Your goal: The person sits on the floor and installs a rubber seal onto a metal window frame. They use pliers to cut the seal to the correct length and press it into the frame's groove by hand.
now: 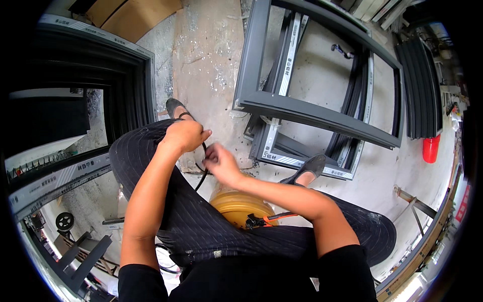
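At left, dark frames (143,90) are standing. The left hand (186,136) is gripping a black cord (202,180), dangling beside the left thigh; the right hand (221,163) is pinching it. Rightward, pliers (257,221) are lying near, grey frames (312,112) far.

cord (203,178) ahead of pliers (255,221) on stool (236,201); frame stack (150,85) left, frames (312,111) right, bucket (430,150) right of those.
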A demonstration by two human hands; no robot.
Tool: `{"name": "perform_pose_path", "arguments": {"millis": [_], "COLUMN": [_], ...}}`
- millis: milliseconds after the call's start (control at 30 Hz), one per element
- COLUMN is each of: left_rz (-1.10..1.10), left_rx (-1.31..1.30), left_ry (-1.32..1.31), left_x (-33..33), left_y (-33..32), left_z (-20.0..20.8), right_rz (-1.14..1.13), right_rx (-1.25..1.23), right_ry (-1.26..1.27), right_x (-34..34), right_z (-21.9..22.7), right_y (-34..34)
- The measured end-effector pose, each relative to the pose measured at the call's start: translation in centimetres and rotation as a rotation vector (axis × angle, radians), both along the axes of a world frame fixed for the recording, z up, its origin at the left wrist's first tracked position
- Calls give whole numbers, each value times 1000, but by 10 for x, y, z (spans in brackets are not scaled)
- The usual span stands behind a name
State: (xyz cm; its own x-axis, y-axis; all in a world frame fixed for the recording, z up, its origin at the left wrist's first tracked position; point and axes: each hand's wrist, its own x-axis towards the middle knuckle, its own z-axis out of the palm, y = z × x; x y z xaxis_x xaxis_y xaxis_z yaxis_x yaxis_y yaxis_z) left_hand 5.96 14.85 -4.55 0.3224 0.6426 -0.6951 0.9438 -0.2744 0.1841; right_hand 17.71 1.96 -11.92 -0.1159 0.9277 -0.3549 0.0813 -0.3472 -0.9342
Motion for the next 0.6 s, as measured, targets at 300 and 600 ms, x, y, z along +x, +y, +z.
{"name": "perform_pose_path", "arguments": {"millis": [300, 600], "left_rz": [971, 1224], "left_rx": [-752, -693], "left_ry": [-1254, -1554], "left_x": [-2, -2], "left_y": [-56, -71], "left_z": [35, 32], "right_rz": [17, 436], "right_rx": [76, 258], "right_ry": [104, -644], "right_x": [54, 92], "right_z": [108, 127], "right_y": [17, -69]}}
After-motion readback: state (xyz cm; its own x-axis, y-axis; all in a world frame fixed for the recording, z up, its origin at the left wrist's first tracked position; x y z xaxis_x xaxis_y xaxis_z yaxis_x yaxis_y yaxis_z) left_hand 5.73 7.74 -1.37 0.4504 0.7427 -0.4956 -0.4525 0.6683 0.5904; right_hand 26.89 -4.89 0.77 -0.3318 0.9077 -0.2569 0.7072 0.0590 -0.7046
